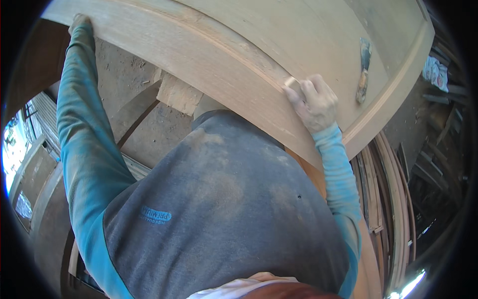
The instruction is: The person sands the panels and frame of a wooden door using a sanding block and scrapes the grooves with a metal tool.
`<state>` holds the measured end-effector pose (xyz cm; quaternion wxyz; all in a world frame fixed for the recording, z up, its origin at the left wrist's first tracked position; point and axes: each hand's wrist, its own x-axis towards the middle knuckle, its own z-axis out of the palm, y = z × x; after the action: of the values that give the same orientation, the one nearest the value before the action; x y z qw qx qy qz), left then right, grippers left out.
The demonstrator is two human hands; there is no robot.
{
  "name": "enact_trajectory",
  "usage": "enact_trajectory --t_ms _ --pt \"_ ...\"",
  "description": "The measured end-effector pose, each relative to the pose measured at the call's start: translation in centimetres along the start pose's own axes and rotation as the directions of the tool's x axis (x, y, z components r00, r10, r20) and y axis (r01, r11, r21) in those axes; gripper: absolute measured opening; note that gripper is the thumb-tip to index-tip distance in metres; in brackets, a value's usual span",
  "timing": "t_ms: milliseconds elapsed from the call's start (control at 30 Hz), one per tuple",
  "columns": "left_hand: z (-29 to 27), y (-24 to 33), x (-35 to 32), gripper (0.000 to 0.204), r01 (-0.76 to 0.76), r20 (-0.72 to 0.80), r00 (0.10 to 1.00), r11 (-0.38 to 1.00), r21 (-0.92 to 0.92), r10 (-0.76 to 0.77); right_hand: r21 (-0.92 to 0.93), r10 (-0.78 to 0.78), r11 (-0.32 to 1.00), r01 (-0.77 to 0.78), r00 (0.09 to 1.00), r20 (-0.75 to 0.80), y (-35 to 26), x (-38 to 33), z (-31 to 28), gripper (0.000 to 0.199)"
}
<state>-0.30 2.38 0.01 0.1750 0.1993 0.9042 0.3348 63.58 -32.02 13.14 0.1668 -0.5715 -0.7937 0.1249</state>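
Note:
A large framed wooden panel (pixel 214 65), like a door, lies across in front of me, with a raised moulding along its inner edge. At its far left end, my left hand (pixel 80 24) grips the near edge; some of its fingers are hidden. My right hand (pixel 314 102) is closed, pinching a small folded tan piece (pixel 292 82) that looks like sandpaper. That piece touches the moulding near the panel's right corner. On the recessed face to the right of this hand lies a putty knife (pixel 362 85) with a worn wooden handle and a stained blade.
Below the panel, a wooden block (pixel 180 94) stands by my body over a dusty floor (pixel 117 62). Long wooden strips (pixel 393 199) are stacked at the right. Farther right are scrap wood and a white plastic sack (pixel 435 73). Curved-looking boards (pixel 32 172) stand at the left.

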Motion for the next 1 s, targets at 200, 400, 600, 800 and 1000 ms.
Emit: enact_trajectory --t_ms 200,400,600,800,1000 --pt "-2.0 -0.1 -2.4 0.051 -0.096 -0.037 0.995 0.993 -0.071 0.093 0.038 0.047 0.998 -0.047 0.999 0.002 -0.7 0.6 1.3 0.033" --pt "0.0 0.9 -2.4 0.063 -0.118 -0.002 0.993 0.983 -0.144 0.119 0.022 -0.11 0.993 0.113 0.989 -0.1 -9.6 17.9 9.2 0.025" --pt "2.4 -1.3 -0.1 0.059 -0.092 -0.057 0.995 0.972 -0.214 0.082 -0.005 -0.07 0.998 0.07 0.998 0.001 -12.3 22.4 10.4 0.03" --pt "-1.1 -0.1 -5.7 0.057 -0.093 -0.105 0.992 0.972 -0.218 0.072 -0.035 -0.067 0.997 0.069 0.996 0.05 -6.5 10.3 5.1 0.026" --pt "0.3 -0.8 -4.9 0.06 -0.159 -0.082 0.986 0.957 -0.242 0.142 -0.011 -0.234 0.972 0.234 0.972 -0.026 -14.6 27.3 13.4 0.032"
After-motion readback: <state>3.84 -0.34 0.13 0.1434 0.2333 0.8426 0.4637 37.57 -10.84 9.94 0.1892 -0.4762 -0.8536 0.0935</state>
